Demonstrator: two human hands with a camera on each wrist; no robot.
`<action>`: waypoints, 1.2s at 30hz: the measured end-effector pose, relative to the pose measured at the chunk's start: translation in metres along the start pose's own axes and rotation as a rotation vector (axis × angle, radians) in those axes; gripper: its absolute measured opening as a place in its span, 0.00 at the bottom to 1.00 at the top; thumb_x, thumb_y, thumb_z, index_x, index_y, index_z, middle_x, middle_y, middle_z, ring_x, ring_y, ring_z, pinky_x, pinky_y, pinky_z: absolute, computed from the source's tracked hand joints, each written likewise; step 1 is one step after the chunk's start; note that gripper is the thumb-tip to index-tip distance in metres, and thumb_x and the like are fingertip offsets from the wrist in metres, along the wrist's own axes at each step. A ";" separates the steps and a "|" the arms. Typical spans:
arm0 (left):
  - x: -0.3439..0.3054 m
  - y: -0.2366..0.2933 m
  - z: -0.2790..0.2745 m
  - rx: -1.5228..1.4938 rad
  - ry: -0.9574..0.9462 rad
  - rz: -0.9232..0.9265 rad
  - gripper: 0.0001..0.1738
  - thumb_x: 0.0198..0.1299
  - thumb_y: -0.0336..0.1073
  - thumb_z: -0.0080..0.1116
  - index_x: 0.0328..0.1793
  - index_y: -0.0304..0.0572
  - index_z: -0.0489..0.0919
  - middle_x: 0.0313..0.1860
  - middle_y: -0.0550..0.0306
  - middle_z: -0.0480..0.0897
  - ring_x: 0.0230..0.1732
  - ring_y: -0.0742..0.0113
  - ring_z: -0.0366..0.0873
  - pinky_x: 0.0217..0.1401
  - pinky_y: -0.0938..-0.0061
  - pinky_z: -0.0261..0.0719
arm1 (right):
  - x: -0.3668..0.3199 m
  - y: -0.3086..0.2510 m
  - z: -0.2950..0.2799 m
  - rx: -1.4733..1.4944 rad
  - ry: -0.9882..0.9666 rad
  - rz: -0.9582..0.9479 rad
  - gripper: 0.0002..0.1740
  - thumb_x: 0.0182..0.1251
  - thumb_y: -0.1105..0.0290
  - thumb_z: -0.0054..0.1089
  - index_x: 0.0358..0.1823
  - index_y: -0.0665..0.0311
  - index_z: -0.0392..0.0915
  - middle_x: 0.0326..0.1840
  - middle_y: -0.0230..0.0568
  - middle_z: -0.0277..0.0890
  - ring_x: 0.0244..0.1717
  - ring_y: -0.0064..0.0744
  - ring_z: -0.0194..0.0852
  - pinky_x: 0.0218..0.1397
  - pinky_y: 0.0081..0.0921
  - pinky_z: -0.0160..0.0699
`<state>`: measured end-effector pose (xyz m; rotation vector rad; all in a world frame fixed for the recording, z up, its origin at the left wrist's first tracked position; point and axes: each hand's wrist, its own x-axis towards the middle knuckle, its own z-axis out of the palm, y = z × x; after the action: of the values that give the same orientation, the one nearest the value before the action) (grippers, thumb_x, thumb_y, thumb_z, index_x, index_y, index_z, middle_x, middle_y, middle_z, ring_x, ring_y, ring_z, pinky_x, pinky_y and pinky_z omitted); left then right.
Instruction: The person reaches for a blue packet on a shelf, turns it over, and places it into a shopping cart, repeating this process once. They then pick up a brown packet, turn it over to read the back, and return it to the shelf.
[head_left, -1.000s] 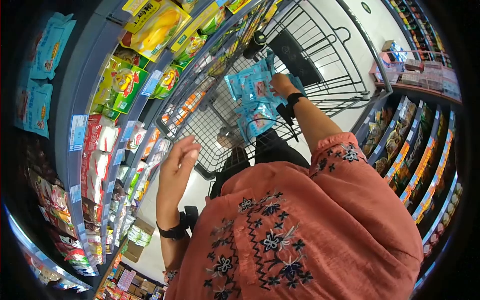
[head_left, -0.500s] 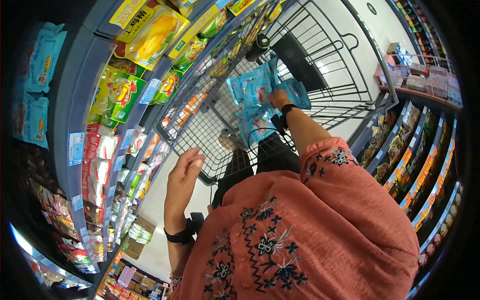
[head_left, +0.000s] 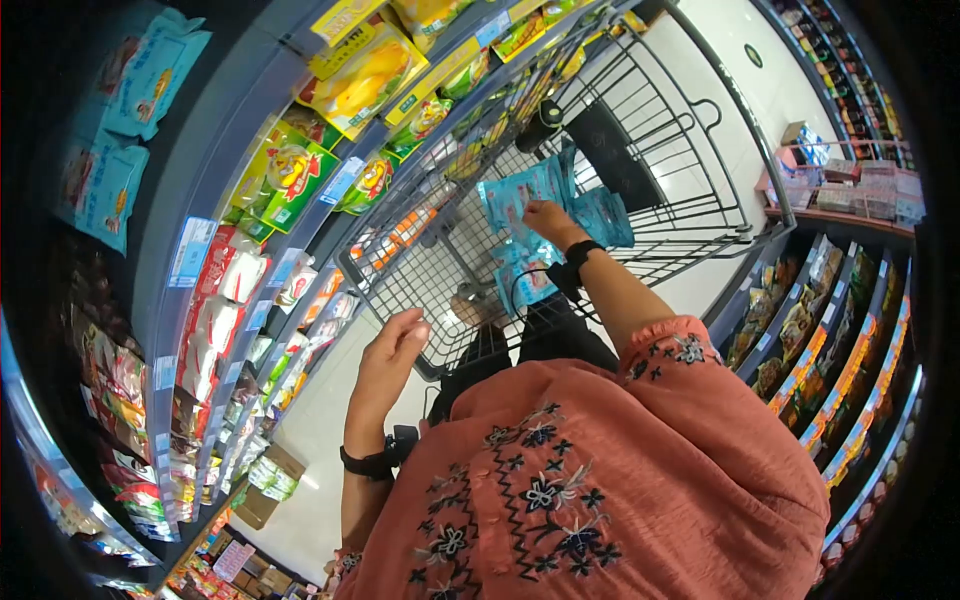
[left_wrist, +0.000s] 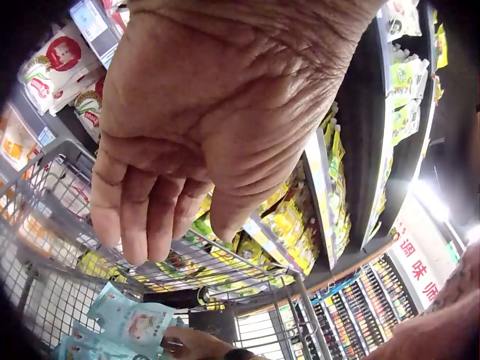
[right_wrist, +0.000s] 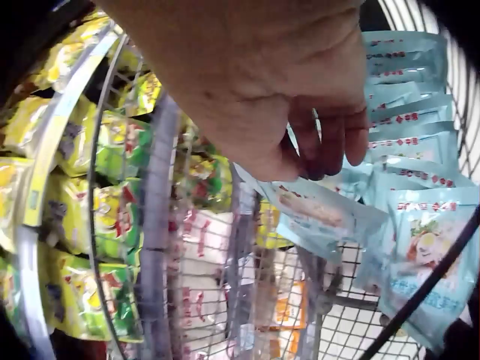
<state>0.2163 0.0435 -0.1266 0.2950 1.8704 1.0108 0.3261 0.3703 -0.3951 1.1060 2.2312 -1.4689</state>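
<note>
Several light blue packets (head_left: 522, 196) lie in a wire shopping cart (head_left: 440, 352). Over them, the right hand (head_left: 552, 222) pinches one packet by its upper edge; in the right wrist view the right hand (right_wrist: 300, 120) has curled fingers at a blue packet (right_wrist: 319, 214), beside a row of similar packets (right_wrist: 431, 247). The left hand (head_left: 387, 365) hangs beside the cart's near left side, holding nothing. In the left wrist view the left hand (left_wrist: 202, 112) has its fingers loosely extended above the cart's wire side.
Shelves of yellow, green and red bags (head_left: 290, 170) run along the left, with two blue packets (head_left: 155, 75) on the upper left shelf. More shelves (head_left: 815, 330) and a pink rack (head_left: 845, 195) stand at the right. A black flat panel (head_left: 615, 155) is in the cart.
The right hand has shifted left over the blue packets, from their right side onto the upper packet. The left hand stays free. The head view has shifted slightly.
</note>
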 end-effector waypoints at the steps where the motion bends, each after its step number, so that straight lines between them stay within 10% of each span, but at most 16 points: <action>1: -0.001 -0.002 -0.002 0.010 0.009 0.008 0.24 0.72 0.42 0.53 0.67 0.33 0.72 0.54 0.52 0.82 0.57 0.67 0.79 0.61 0.74 0.73 | 0.006 0.005 0.009 0.018 0.006 -0.146 0.15 0.62 0.61 0.56 0.40 0.65 0.81 0.38 0.49 0.81 0.39 0.50 0.79 0.47 0.37 0.76; 5: 0.002 -0.009 -0.014 0.016 0.015 0.062 0.25 0.72 0.44 0.55 0.67 0.34 0.72 0.55 0.52 0.82 0.57 0.67 0.79 0.62 0.73 0.73 | -0.057 -0.081 -0.022 0.326 -0.190 -0.191 0.14 0.64 0.60 0.56 0.35 0.66 0.76 0.30 0.30 0.68 0.34 0.24 0.63 0.44 0.27 0.69; 14: 0.019 -0.010 -0.051 -0.062 0.111 0.323 0.39 0.67 0.47 0.61 0.76 0.33 0.60 0.72 0.39 0.68 0.73 0.52 0.66 0.73 0.64 0.66 | -0.174 -0.216 -0.068 0.796 -0.547 -0.186 0.09 0.64 0.69 0.53 0.42 0.66 0.75 0.38 0.28 0.74 0.38 0.19 0.72 0.42 0.19 0.73; 16: 0.020 -0.013 -0.058 -0.140 0.016 0.397 0.45 0.65 0.50 0.63 0.78 0.32 0.56 0.76 0.37 0.63 0.77 0.48 0.59 0.75 0.61 0.63 | -0.192 -0.241 -0.072 0.924 -0.597 -0.175 0.08 0.64 0.71 0.52 0.41 0.66 0.74 0.39 0.32 0.76 0.40 0.21 0.76 0.46 0.21 0.78; 21: -0.008 0.007 -0.074 -0.424 -0.267 0.327 0.41 0.64 0.46 0.64 0.77 0.34 0.59 0.52 0.51 0.81 0.51 0.61 0.82 0.58 0.67 0.82 | -0.203 -0.262 -0.063 1.089 -0.781 -0.286 0.14 0.67 0.72 0.50 0.51 0.70 0.73 0.49 0.41 0.79 0.48 0.27 0.81 0.55 0.26 0.82; 28: -0.042 -0.005 -0.074 -0.569 -0.202 0.277 0.26 0.66 0.43 0.64 0.63 0.35 0.72 0.48 0.51 0.84 0.42 0.64 0.85 0.43 0.72 0.87 | -0.208 -0.264 -0.030 1.173 -0.587 -0.272 0.18 0.71 0.69 0.51 0.58 0.72 0.72 0.54 0.47 0.79 0.52 0.35 0.82 0.60 0.29 0.82; 36: -0.062 -0.008 -0.074 -0.618 0.011 0.278 0.22 0.66 0.42 0.62 0.59 0.34 0.74 0.46 0.52 0.84 0.42 0.66 0.86 0.37 0.71 0.91 | -0.190 -0.234 0.008 1.465 -0.875 -0.117 0.38 0.75 0.47 0.48 0.71 0.75 0.60 0.70 0.57 0.67 0.68 0.47 0.70 0.69 0.44 0.73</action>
<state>0.1884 -0.0359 -0.0785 0.1783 1.4568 1.7206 0.2883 0.2294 -0.1315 0.2815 0.4351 -2.8825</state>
